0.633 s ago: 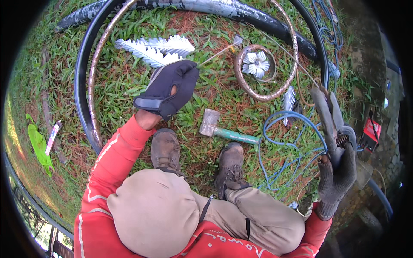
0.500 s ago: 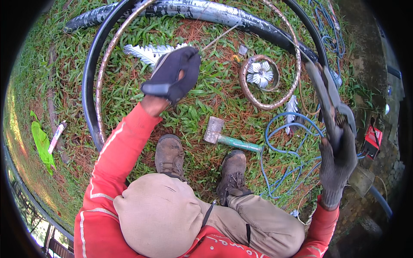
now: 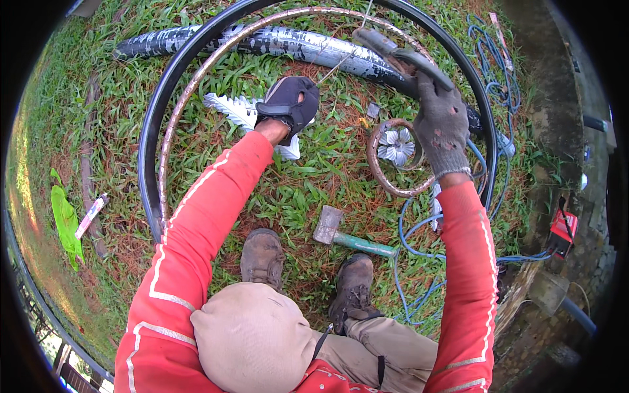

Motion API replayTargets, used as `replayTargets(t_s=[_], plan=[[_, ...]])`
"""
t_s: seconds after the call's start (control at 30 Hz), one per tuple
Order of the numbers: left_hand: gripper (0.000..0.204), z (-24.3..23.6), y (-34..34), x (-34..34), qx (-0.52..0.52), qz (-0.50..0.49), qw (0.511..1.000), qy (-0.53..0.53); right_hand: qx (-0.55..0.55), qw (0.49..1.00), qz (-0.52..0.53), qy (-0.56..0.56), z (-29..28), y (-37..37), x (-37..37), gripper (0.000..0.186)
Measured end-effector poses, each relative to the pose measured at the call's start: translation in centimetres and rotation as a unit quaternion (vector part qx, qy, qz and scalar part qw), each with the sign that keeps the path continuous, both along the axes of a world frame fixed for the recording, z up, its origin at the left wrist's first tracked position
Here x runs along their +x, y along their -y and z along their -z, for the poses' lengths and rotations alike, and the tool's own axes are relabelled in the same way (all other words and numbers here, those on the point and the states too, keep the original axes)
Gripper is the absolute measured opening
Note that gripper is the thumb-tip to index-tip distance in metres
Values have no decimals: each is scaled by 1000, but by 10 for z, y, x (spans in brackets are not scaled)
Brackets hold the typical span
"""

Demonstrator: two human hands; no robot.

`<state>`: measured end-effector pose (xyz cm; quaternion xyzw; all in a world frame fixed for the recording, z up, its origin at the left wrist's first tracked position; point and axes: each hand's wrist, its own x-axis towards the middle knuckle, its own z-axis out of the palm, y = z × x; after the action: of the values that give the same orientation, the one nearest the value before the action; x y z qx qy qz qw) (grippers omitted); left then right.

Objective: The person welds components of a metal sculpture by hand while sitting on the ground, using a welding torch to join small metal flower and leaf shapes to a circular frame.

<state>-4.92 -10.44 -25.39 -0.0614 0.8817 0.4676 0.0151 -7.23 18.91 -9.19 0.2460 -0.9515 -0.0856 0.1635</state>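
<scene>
My left hand (image 3: 291, 103), in a dark glove, is closed around a thin metal rod (image 3: 333, 71) that points up and to the right. It is above a silver metal leaf (image 3: 229, 111), partly covering it. My right hand (image 3: 440, 121), in a worn grey glove, grips a grey welding electrode holder (image 3: 386, 46), with a thin rod at its far end. That hand reaches over a large hoop: a black outer ring (image 3: 149, 154) and a hammered copper-coloured bar (image 3: 175, 118) inside it. The bar's curled end (image 3: 386, 183) surrounds a silver metal flower (image 3: 396, 147).
A scuffed black-and-silver pipe (image 3: 295, 44) lies across the grass behind. Before my boots is a green-handled hammer (image 3: 363, 244). Blue cable (image 3: 409, 239) coils at right, near a red box-shaped machine (image 3: 563, 226). Bright green cloth (image 3: 64, 219) lies far left.
My right hand has swung inward and up from the right side, carrying the electrode holder over the hoop's far part. My left hand has shifted slightly right, still gripping the rod.
</scene>
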Motion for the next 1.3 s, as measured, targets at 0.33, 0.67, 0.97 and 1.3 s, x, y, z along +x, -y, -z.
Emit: replayTargets(t_s=[0.33,0.67,0.97,1.3], plan=[[30,25,19,-12,93,41,990,98,42,998,-36,11,38,-11,-25,66],[33,-5,15,-12,53,55,985,152,-4,999,4,53,46,-23,-28,61],[31,-25,17,-6,96,-2,973,210,-44,998,-11,42,50,-23,-28,63],[36,-29,19,-7,82,18,976,199,24,997,-16,70,40,-25,-30,60]])
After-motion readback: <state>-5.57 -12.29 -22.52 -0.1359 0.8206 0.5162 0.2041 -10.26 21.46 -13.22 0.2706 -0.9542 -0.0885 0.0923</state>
